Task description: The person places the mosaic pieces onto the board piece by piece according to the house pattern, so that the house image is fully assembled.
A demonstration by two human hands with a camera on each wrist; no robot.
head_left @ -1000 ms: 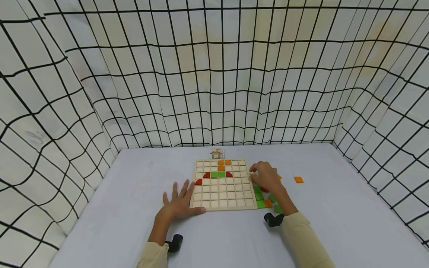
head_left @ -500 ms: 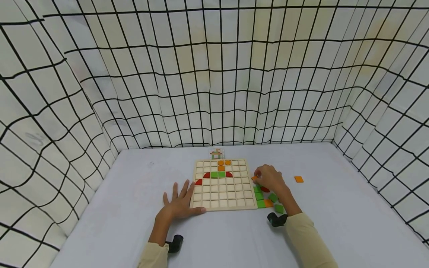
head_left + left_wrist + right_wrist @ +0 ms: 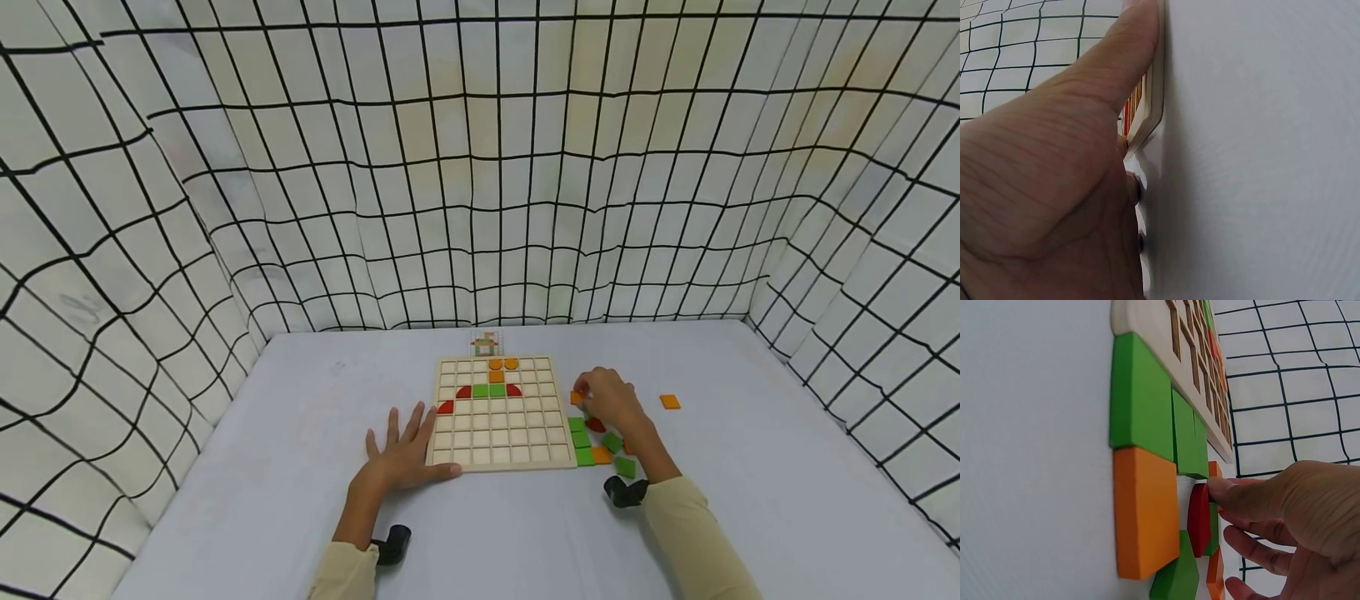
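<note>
A wooden grid board (image 3: pixel 498 433) lies on the white table, with red quarter-round, green square and orange pieces in some cells of its upper part. My left hand (image 3: pixel 401 454) rests at the board's front left corner, fingers spread and thumb along the front edge. Beyond the board's right edge, my right hand (image 3: pixel 611 400) pinches an orange tile (image 3: pixel 576 398) between thumb and forefinger. Under and beside that hand lie loose pieces: green tiles (image 3: pixel 577 437) against the board, a red curved piece (image 3: pixel 1198 519) and an orange square (image 3: pixel 1147 512).
A small pattern card (image 3: pixel 486 343) lies behind the board. One orange square (image 3: pixel 670 402) sits apart at the right. White walls covered with black netting (image 3: pixel 495 250) enclose the table at the back and sides.
My right hand has moved a little right, away from the board's edge; the orange tile shows at its fingertips and shifts right with them. The left hand stays put.
</note>
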